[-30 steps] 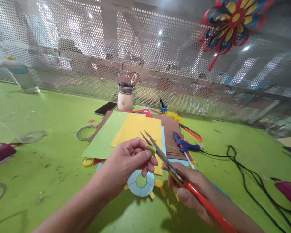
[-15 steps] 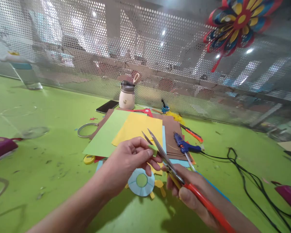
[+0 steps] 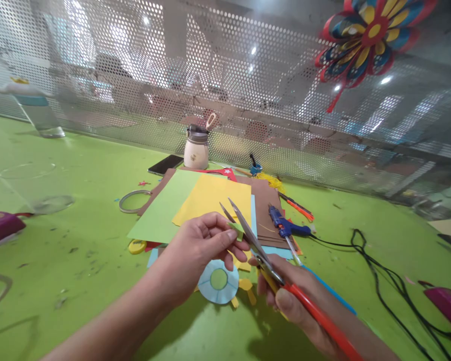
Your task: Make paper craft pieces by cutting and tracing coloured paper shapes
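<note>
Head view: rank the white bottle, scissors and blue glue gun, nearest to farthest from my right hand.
1. Scissors: held in your right hand.
2. Blue glue gun: beyond it, by the brown sheets.
3. White bottle: farther back, toward the left.

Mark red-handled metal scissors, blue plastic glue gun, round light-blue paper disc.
Red-handled metal scissors (image 3: pixel 304 300), head view, on red handle.
Blue plastic glue gun (image 3: pixel 284 226), head view, on body.
Round light-blue paper disc (image 3: pixel 218 280), head view, on green centre.

The scissors (image 3: pixel 299 297) are red-handled, the paper scrap (image 3: pixel 238 229) green, the green-centred disc (image 3: pixel 218 280) pale blue.
</note>
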Demonstrator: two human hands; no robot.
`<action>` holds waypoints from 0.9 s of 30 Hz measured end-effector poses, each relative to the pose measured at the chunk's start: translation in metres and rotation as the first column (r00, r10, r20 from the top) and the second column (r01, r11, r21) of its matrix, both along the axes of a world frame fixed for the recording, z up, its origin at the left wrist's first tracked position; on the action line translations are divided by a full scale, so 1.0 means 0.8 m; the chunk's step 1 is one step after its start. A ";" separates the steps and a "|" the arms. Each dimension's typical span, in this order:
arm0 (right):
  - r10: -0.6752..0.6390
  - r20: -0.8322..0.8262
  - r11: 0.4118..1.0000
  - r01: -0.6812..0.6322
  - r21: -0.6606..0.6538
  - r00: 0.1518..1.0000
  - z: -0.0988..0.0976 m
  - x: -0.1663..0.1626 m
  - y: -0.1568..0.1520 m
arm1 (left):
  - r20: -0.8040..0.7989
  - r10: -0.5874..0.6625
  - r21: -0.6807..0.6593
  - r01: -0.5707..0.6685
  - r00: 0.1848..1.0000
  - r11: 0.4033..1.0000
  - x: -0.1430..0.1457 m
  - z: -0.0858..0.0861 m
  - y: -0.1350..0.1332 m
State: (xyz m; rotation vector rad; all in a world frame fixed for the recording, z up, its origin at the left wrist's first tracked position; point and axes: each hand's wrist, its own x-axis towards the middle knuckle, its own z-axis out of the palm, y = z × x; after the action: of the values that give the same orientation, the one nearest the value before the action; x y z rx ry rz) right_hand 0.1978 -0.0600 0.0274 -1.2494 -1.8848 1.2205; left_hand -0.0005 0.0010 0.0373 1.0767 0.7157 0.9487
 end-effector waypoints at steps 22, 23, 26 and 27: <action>-0.033 -0.037 0.999 0.034 0.017 0.999 -0.009 -0.005 -0.003 | 0.091 0.087 -0.040 -0.083 0.992 0.996 0.004 -0.010 -0.006; -0.034 -0.044 0.999 0.034 0.011 0.998 -0.010 -0.006 -0.004 | 0.094 0.092 -0.044 -0.088 0.991 0.995 0.004 -0.010 -0.006; -0.037 -0.059 0.999 0.038 0.007 0.998 -0.012 -0.009 -0.005 | 0.104 0.114 -0.054 -0.109 0.988 0.993 0.006 -0.008 -0.008; -0.043 -0.067 0.999 0.044 0.009 0.997 -0.013 -0.010 -0.004 | 0.107 0.121 -0.057 -0.115 0.987 0.992 0.007 -0.007 -0.009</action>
State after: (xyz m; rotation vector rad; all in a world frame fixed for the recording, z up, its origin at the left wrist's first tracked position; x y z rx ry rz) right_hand 0.1902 -0.0635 0.0170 -1.2230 -1.8049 1.2127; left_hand 0.0050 -0.0060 0.0316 0.9380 0.7147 1.0772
